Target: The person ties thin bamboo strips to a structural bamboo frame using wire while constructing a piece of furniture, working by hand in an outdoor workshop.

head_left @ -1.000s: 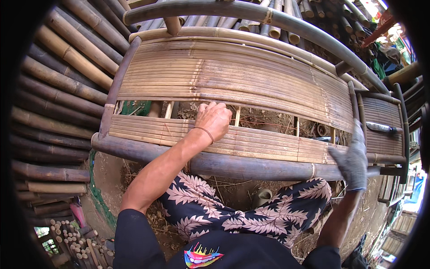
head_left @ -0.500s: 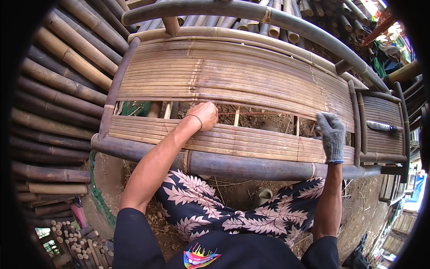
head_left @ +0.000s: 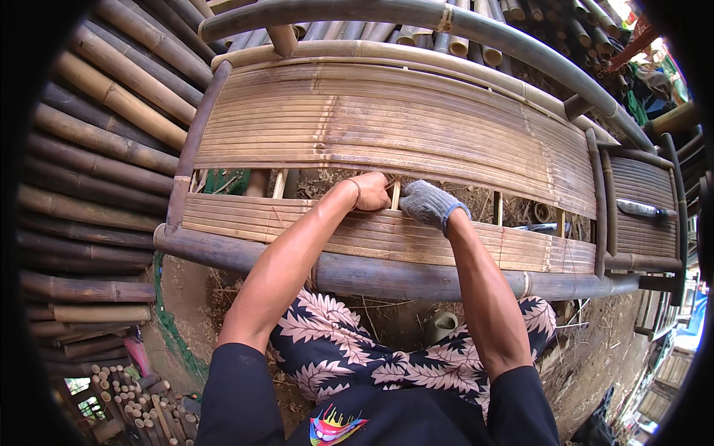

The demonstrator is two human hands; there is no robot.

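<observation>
A bamboo bench seat (head_left: 446, 134) of narrow slats lies in front of me, with a long gap between its far section and the near band of slats (head_left: 357, 232). My bare left hand (head_left: 374, 192) is closed in the gap, beside a pale crosspiece (head_left: 396, 195). A bit of thin reddish cord seems to show at its fingertips. On the other side of that crosspiece, close to the left, is my right hand (head_left: 428, 203) in a grey knitted glove. Its fingers are curled inward, their tips hidden, and what they grip cannot be made out.
A dark bamboo rail (head_left: 416, 279) runs along the bench's near edge; a thick backrest pole (head_left: 476, 22) arches over the far side. A knife-like tool (head_left: 638, 209) lies on the slatted side panel at right. Stacked bamboo poles (head_left: 97, 152) crowd the left.
My right hand has moved left from the gap's right end to the middle crosspiece. My left hand has shifted slightly right. The reddish cord stretched between them earlier no longer shows as a line.
</observation>
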